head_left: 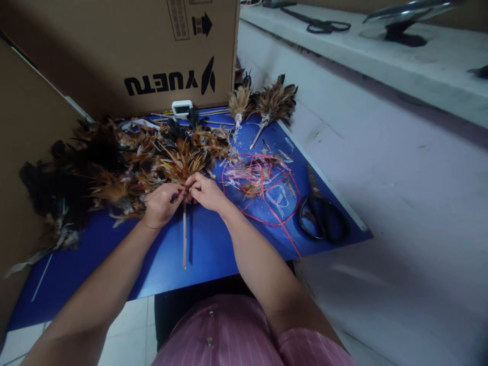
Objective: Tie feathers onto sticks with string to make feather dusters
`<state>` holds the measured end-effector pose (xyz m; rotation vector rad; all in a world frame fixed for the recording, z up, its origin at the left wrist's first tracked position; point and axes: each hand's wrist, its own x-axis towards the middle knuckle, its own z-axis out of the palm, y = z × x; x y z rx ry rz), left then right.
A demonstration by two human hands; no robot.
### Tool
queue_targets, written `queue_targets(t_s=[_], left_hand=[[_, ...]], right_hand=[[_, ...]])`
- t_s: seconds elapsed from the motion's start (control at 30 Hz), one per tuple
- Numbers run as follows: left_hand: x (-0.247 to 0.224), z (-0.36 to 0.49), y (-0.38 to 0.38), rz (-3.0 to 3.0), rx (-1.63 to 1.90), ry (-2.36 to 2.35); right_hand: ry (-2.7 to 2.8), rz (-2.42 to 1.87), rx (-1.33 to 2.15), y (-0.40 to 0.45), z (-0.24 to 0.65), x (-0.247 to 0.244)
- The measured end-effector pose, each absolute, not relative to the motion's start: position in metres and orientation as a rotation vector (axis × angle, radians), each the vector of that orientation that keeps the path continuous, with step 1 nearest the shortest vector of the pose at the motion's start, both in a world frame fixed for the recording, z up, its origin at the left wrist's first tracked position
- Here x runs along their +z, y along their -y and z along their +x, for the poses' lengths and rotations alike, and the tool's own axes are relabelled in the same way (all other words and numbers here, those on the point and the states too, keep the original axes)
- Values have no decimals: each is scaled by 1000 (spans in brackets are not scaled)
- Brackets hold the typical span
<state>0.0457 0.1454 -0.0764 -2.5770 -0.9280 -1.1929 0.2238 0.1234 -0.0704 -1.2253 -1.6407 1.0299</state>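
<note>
Both hands meet at the base of a brown feather bundle (183, 161), where a thin stick (185, 239) points down toward the table's front edge. My left hand (162, 204) has its fingers closed on the bundle's base from the left. From the right, my right hand (204, 191) pinches at the same spot, its fingertips touching those of the left. Whatever fine material lies between the fingertips is too small to tell. Loose brown and black feathers (110, 188) spread over the blue table (213, 249) behind and left of my hands.
Black-handled scissors (323, 216) and tangled red string (272, 222) lie on the right. Two feather bundles (275, 99) rest at the back right. A small white device (182, 108) stands before a cardboard box (152, 46). A ledge (358, 46) holds other scissors (324, 25).
</note>
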Motion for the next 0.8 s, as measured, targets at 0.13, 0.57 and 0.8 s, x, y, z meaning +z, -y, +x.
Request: queue_targets(t_s=[0.13,0.57,0.8], left_hand=[[-80,42,-148,-2623,-1203,851],[-78,43,-146,-2618,-1195,807],[-78,45,-146,-2600,-1201,877]], right_hand=[[1684,-1212,994,-122,224,-72],[1604,-1209,1027,-124,223,-74],[1714,-1327,892,-121,222,-68]])
